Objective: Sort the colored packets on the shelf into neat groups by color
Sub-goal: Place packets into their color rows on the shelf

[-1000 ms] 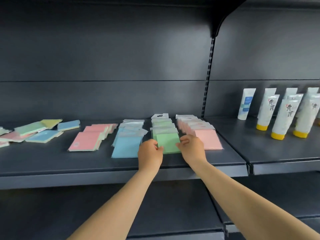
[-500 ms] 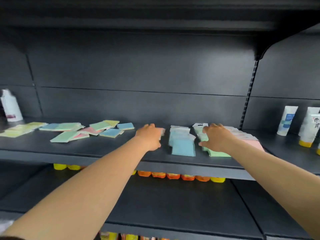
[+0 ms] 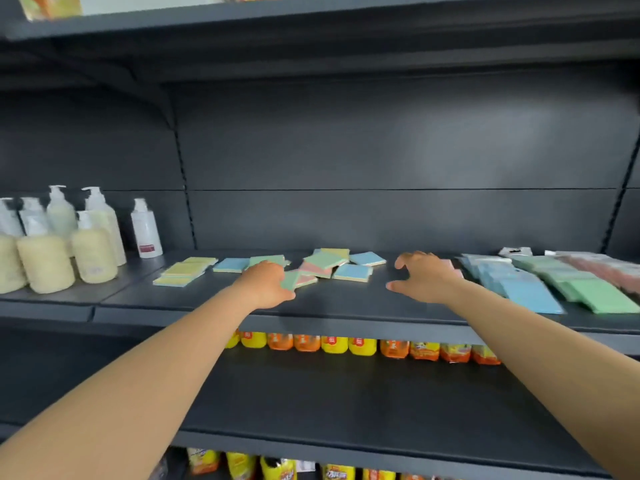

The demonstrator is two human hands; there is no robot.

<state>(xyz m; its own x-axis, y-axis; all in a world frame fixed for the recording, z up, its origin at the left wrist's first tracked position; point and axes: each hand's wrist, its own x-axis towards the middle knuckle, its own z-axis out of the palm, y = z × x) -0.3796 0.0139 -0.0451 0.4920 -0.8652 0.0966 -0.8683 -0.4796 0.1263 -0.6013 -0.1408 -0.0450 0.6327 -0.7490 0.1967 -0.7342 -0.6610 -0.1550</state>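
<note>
The loose packets (image 3: 325,266) are lying jumbled at the middle of the shelf (image 3: 346,306), green, pink, blue and yellow overlapping, with a green packet (image 3: 289,280) at the pile's 7 o'clock edge. That green packet is being touched, and apparently pinched at its near corner, by the left hand (image 3: 266,284); how firmly it is held cannot be told through the blur. The right hand (image 3: 424,277) is being held released above the shelf at 3 o'clock of the pile, fingers spread and grasping nothing.

The step is judged to be the lifting of one green packet for the green row. It is best drawn out low and sideways, so that the pink packet (image 3: 306,279) touching it is not dragged along; the free hand could be used to steady the pile.

Further out at 3 o'clock, sorted rows are being kept: a blue row (image 3: 519,289), a green row (image 3: 588,289) and a pink row (image 3: 602,268). At 9 o'clock, yellow packets (image 3: 187,270) are lying flat, with pump bottles (image 3: 83,244) beyond them. The shelf is dark metal with a dark back panel (image 3: 381,150); orange and yellow pouches (image 3: 346,344) are showing on the tier below.
</note>
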